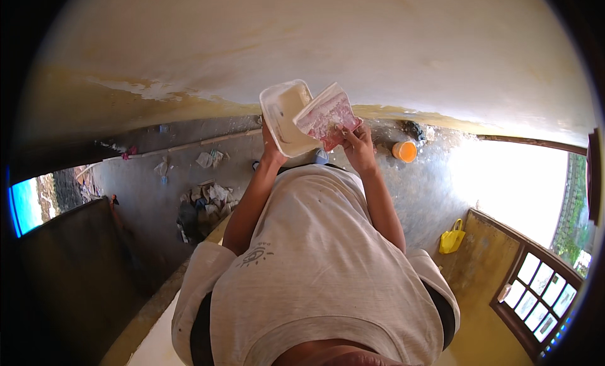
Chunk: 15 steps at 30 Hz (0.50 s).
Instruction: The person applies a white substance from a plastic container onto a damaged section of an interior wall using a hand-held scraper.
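Observation:
My left hand (271, 147) grips the side of a white rectangular plastic tub (267, 114). The tub is tilted, and pale paste coats its inside. In my right hand (359, 147) is a flat, reddish putty spreader (329, 113), smeared with whitish paste over much of its face. Its lower left edge overlaps the tub's right rim; whether the two touch I cannot tell. My right fingers and thumb pinch the spreader at its lower right part. Both hands are held out in front of my body, close to the wall (353, 45).
Patchy yellowish paint shows low on the wall. On the grey floor (419, 196) stand an orange bucket (404, 152) and, nearby, a dark plastic bag (413, 130). A rubbish heap (208, 202) lies left, and a yellow bag (452, 238) right. A long pipe (195, 143) runs along the floor.

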### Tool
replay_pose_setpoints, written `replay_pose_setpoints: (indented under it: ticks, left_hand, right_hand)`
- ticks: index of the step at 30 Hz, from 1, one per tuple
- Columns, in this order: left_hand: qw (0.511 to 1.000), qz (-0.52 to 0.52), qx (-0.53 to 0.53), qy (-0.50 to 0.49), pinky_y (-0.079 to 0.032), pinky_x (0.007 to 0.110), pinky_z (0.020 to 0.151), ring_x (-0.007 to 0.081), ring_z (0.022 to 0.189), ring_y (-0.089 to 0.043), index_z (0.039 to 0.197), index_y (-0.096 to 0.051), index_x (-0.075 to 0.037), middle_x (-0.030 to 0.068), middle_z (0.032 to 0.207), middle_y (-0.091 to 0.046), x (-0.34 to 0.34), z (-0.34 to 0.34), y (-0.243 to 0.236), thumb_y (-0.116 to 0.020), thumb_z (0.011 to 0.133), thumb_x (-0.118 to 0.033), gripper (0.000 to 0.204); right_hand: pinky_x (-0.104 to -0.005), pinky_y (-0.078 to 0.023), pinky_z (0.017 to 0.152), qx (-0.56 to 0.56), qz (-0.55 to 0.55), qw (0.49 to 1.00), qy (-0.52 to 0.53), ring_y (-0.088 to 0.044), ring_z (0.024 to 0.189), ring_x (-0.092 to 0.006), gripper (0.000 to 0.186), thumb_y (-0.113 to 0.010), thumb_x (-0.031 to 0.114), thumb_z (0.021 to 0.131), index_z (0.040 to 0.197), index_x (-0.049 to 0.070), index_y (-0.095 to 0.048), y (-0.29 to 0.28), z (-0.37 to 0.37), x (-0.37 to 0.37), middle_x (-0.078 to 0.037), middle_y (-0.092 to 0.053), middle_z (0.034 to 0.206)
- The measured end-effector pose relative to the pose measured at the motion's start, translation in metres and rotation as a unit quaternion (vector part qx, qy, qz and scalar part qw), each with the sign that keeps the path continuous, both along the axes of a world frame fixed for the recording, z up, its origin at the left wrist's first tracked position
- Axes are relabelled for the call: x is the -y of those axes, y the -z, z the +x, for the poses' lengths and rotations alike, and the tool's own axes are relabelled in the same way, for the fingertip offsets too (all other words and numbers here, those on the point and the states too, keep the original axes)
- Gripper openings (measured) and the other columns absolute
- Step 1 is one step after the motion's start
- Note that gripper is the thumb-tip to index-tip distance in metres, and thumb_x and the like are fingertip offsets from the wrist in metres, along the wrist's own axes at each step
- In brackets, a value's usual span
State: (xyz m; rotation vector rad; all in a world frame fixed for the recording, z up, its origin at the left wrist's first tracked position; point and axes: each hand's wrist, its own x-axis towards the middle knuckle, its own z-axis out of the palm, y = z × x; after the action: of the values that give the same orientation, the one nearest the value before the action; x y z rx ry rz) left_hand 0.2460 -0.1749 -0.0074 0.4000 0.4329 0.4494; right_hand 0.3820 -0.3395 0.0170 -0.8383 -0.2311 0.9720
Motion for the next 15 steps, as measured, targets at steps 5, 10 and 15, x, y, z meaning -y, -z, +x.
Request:
replay_pose_setpoints:
  ticks: [5, 10, 15]
  left_hand:
    - [0.995, 0.0, -0.025, -0.101, -0.052, 0.042, 0.094, 0.0231, 0.116, -0.057, 0.139, -0.043, -0.013, 0.0049, 0.128, -0.055, -0.016, -0.036, 0.03, -0.038, 0.097, -0.058, 0.063]
    - [0.978, 0.007, -0.036, -0.206, -0.044, 0.052, 0.102, 0.0284, 0.125, -0.051, 0.141, -0.041, -0.019, 0.0053, 0.136, -0.052, -0.031, -0.107, 0.045, -0.045, 0.094, -0.056, 0.06]
    - [0.967, -0.013, -0.013, -0.254, -0.041, 0.052, 0.105, 0.028, 0.127, -0.049, 0.142, -0.04, -0.019, 0.0038, 0.14, -0.049, -0.047, -0.164, 0.04, -0.043, 0.093, -0.062, 0.065]
  right_hand:
    - [-0.0358, -0.053, 0.089, -0.131, 0.008, 0.991, -0.015, -0.063, 0.104, -0.0204, 0.032, -0.051, 0.0, 0.092, 0.123, -0.005, -0.049, 0.024, -0.008, -0.027, -0.013, -0.062, 0.115]
    - [-0.0344, -0.054, 0.088, -0.14, -0.046, 0.987, -0.068, -0.064, 0.102, -0.0208, 0.026, -0.046, 0.009, 0.096, 0.118, -0.004, -0.052, 0.031, -0.019, -0.083, -0.014, -0.063, 0.112]
    - [-0.0325, -0.055, 0.089, -0.13, -0.072, 0.989, -0.024, -0.064, 0.1, -0.0253, 0.025, -0.043, 0.014, 0.098, 0.11, -0.005, -0.053, 0.067, -0.041, -0.141, -0.018, -0.063, 0.107]
